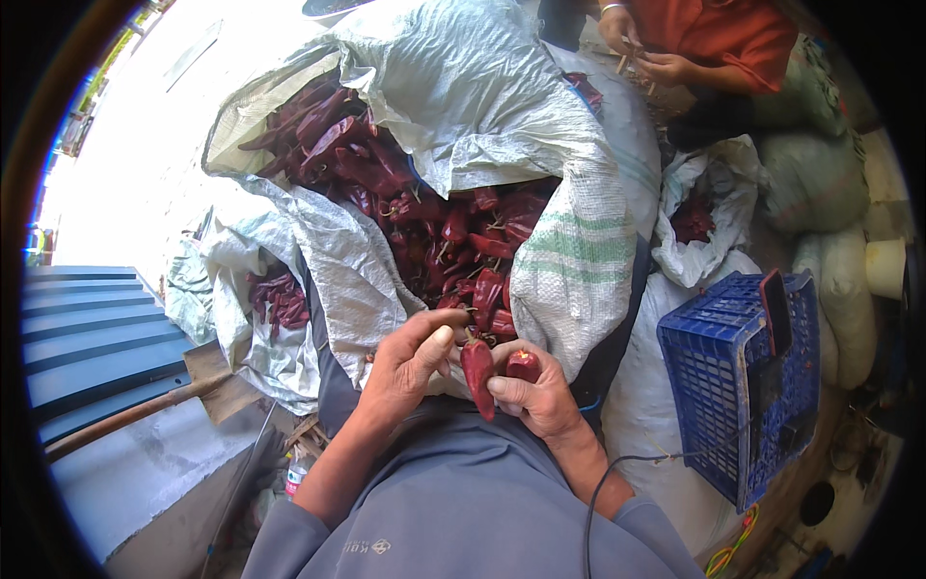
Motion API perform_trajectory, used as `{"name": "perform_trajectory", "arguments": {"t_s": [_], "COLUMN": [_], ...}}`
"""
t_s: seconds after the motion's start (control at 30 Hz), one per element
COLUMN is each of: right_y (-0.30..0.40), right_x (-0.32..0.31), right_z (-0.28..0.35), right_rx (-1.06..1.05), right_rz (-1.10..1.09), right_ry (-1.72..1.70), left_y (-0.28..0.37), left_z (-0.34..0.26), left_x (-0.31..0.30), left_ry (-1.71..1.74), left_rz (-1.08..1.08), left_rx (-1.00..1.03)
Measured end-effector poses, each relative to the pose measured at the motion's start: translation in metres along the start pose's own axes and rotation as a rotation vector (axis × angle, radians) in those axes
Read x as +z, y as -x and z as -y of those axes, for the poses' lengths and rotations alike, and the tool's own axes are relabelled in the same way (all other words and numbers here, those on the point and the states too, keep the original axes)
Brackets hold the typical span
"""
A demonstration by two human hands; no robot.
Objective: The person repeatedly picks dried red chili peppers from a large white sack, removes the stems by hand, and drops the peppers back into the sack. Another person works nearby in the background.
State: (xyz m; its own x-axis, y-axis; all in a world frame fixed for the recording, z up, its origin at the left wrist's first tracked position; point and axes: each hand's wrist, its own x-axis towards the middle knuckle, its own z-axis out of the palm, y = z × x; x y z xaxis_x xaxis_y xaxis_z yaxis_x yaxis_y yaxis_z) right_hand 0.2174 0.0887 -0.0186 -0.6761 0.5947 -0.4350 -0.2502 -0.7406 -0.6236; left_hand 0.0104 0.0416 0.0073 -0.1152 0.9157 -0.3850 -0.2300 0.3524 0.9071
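Observation:
Dried red chilli peppers [441, 239] fill the large white woven sack [571, 210] in front of me. My right hand [535, 394] grips a red pepper [477, 373] by its side, tip down and stem up. A second pepper [522, 365] sits in the same hand, its pale yellowish top showing and no stem visible on it. My left hand [405, 358] is close beside the first pepper's stem [472, 335], thumb and index finger apart. Whether it touches the stem is unclear, and its curled fingers are partly hidden. Both hands are just above the sack's near edge.
A smaller sack of red pieces [278, 297] stands at left, another white sack [712, 210] at right. A blue plastic crate [702, 391] with a phone [778, 311] lies at right. A black cable [629, 459] crosses my right forearm. Across from me, a person in a red shirt [716, 40] works.

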Motion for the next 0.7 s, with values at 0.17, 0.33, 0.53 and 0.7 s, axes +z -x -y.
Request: {"name": "perform_trajectory", "arguments": {"t_s": [0.17, 0.33, 0.53, 0.7], "right_y": [0.0, -0.005, -0.008, -0.01], "right_x": [-0.002, 0.019, 0.024, 0.029], "right_z": [-0.004, 0.002, -0.001, -0.007], "right_rx": [-0.118, -0.673, -0.827, -0.826], "right_rz": [0.048, -0.158, -0.223, -0.279], "right_ry": [0.257, 1.131, 1.455, 1.535], "left_y": [0.006, 0.007, 0.012, 0.013], "left_z": [-0.002, 0.003, 0.004, 0.014], "left_x": [0.005, 0.011, 0.017, 0.025], "left_ry": [0.155, 0.01, -0.438, -0.715], "left_rz": [0.082, -0.019, -0.118, -0.2], "left_rx": [-0.163, -0.108, 0.265, 0.585]}}
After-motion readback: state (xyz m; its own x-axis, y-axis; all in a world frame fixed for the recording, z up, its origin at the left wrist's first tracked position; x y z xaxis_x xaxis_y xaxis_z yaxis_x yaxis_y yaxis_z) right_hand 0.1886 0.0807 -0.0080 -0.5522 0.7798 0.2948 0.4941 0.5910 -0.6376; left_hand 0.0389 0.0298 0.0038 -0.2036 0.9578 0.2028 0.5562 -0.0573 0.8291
